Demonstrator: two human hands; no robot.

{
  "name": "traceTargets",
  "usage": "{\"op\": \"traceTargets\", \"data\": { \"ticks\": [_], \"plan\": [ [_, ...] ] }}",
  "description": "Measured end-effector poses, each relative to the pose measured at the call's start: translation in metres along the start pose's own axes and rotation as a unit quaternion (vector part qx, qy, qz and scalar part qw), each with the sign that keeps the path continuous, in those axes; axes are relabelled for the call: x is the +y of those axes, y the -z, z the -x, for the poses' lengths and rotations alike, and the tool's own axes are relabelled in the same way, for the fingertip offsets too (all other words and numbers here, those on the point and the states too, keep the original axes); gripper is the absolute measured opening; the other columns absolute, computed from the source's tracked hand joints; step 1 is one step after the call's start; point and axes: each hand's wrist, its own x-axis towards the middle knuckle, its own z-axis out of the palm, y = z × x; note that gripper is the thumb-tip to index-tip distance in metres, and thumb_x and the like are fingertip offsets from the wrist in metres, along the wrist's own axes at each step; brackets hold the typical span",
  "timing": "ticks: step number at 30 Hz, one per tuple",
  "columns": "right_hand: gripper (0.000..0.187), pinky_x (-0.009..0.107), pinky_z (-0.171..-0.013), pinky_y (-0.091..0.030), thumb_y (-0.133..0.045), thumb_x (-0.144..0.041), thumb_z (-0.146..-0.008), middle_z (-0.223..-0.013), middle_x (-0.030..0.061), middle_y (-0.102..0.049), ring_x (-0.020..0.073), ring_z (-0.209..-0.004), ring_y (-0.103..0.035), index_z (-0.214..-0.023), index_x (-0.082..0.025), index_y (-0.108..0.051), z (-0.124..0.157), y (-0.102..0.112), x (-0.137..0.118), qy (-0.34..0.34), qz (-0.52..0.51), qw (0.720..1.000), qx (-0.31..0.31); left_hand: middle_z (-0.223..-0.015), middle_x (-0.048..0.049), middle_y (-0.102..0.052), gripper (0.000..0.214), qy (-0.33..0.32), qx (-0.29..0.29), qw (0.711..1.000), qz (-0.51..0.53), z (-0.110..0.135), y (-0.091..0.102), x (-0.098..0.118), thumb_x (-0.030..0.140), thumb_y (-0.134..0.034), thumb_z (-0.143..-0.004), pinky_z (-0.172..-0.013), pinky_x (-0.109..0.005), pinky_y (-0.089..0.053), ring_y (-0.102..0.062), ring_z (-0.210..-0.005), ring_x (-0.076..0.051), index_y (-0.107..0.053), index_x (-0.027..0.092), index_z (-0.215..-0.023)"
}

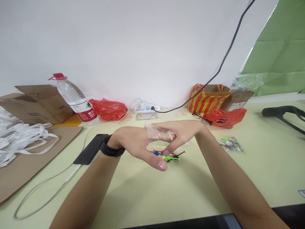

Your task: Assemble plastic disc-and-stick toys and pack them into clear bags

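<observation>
My left hand [138, 144], with a black band at the wrist, and my right hand [183, 132] meet above the middle of the pale yellow table [195, 187]. Between their fingers is a small clear plastic bag [158, 133], pinched from both sides. Below the hands lies a small heap of coloured plastic pieces [170, 156], green, red, blue and black. My right fingertips reach down close to that heap.
A black phone [90, 149] with a white cable lies left of my hands. A water bottle [77, 101], cardboard boxes [35, 101], white straps [19, 138], red bags [109, 109], a power strip [146, 109] and a small packet of parts [230, 143] stand around.
</observation>
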Motion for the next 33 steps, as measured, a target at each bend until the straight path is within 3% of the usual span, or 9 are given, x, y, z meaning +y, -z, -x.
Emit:
{"op": "traceTargets", "data": {
  "ticks": [4, 10, 16, 20, 23, 25, 27, 30, 33],
  "plan": [
    [0.065, 0.032, -0.095, -0.052, -0.083, -0.028, -0.081, -0.128, 0.0047, -0.068, 0.0243, -0.115, -0.063, -0.14, -0.022, -0.055, 0.002, 0.002, 0.001, -0.01, 0.014, 1.0, 0.006, -0.121, -0.0055, -0.073, 0.034, 0.046, -0.002, 0.999, -0.027, 0.003, 0.001, 0.006, 0.048, -0.076, -0.085, -0.102, -0.034, -0.052, -0.067, -0.117, -0.028, -0.074, 0.025, -0.11],
    [0.084, 0.041, -0.112, -0.043, -0.081, -0.039, -0.084, -0.152, 0.0072, -0.054, 0.0292, -0.137, -0.051, -0.157, -0.029, -0.041, 0.02, 0.015, 0.012, -0.041, 0.043, 0.996, 0.06, -0.129, -0.0052, -0.072, 0.033, 0.125, 0.084, 0.983, -0.108, 0.025, 0.01, 0.006, 0.043, -0.072, -0.093, -0.088, -0.028, -0.055, -0.068, -0.116, -0.024, -0.074, 0.031, -0.123],
    [0.084, 0.043, -0.108, -0.046, -0.078, -0.043, -0.088, -0.158, 0.0097, -0.047, 0.0301, -0.136, -0.05, -0.16, -0.029, -0.037, 0.031, 0.024, 0.026, -0.053, 0.009, 0.994, 0.096, -0.11, -0.0035, -0.079, 0.022, 0.11, 0.188, 0.973, -0.081, 0.025, 0.018, -0.004, 0.033, -0.07, -0.094, -0.082, -0.027, -0.056, -0.073, -0.098, -0.019, -0.078, 0.028, -0.113],
    [0.082, 0.045, -0.103, -0.049, -0.074, -0.053, -0.089, -0.15, 0.013, -0.052, 0.0282, -0.125, -0.056, -0.158, -0.027, -0.038, 0.033, 0.024, 0.04, -0.023, -0.082, 0.993, 0.079, -0.1, -0.0048, -0.079, 0.009, 0.083, 0.293, 0.95, -0.071, 0.018, 0.015, -0.003, 0.024, -0.069, -0.09, -0.091, -0.033, -0.055, -0.073, -0.098, -0.021, -0.076, 0.022, -0.096],
    [0.075, 0.044, -0.101, -0.049, -0.064, -0.066, -0.091, -0.15, 0.0128, -0.05, 0.0284, -0.125, -0.055, -0.152, -0.027, -0.047, 0.03, 0.023, 0.049, 0.017, -0.142, 0.978, 0.154, -0.101, -0.0075, -0.078, 0.004, 0.038, 0.332, 0.942, -0.024, 0.014, 0.012, -0.005, 0.017, -0.069, -0.084, -0.096, -0.039, -0.055, -0.072, -0.101, -0.024, -0.07, 0.02, -0.086],
    [0.069, 0.039, -0.094, -0.051, -0.059, -0.069, -0.093, -0.145, 0.012, -0.054, 0.0264, -0.119, -0.057, -0.147, -0.027, -0.052, 0.026, 0.022, 0.051, 0.036, -0.163, 0.962, 0.215, -0.1, -0.0078, -0.078, 0.007, 0.015, 0.33, 0.944, 0.012, 0.012, 0.01, -0.008, 0.013, -0.065, -0.082, -0.095, -0.041, -0.055, -0.072, -0.101, -0.025, -0.066, 0.019, -0.08],
    [0.065, 0.032, -0.079, -0.051, -0.059, -0.066, -0.093, -0.131, 0.011, -0.061, 0.0212, -0.099, -0.06, -0.144, -0.025, -0.056, 0.021, 0.02, 0.048, 0.044, -0.176, 0.954, 0.24, -0.095, -0.007, -0.077, 0.01, 0.006, 0.317, 0.948, 0.031, 0.01, 0.009, -0.01, 0.011, -0.062, -0.08, -0.095, -0.042, -0.055, -0.072, -0.1, -0.025, -0.064, 0.019, -0.076],
    [0.058, 0.026, -0.059, -0.041, -0.072, -0.056, -0.088, -0.105, 0.0052, -0.066, 0.0128, -0.069, -0.049, -0.134, -0.023, -0.062, 0.017, 0.018, 0.038, 0.048, -0.177, 0.952, 0.245, -0.09, -0.0057, -0.077, 0.013, 0.021, 0.3, 0.953, 0.029, 0.009, 0.009, -0.01, 0.008, -0.06, -0.076, -0.093, -0.041, -0.056, -0.071, -0.096, -0.024, -0.064, 0.019, -0.072],
    [0.046, 0.025, -0.054, -0.034, -0.083, -0.047, -0.081, -0.09, 0.001, -0.062, 0.0108, -0.063, -0.041, -0.117, -0.022, -0.068, 0.018, 0.018, 0.03, 0.031, -0.16, 0.952, 0.259, -0.08, -0.0039, -0.074, 0.015, 0.036, 0.29, 0.956, 0.016, 0.01, 0.008, -0.009, 0.007, -0.058, -0.075, -0.086, -0.037, -0.055, -0.07, -0.088, -0.022, -0.065, 0.019, -0.071]
  ]
}}
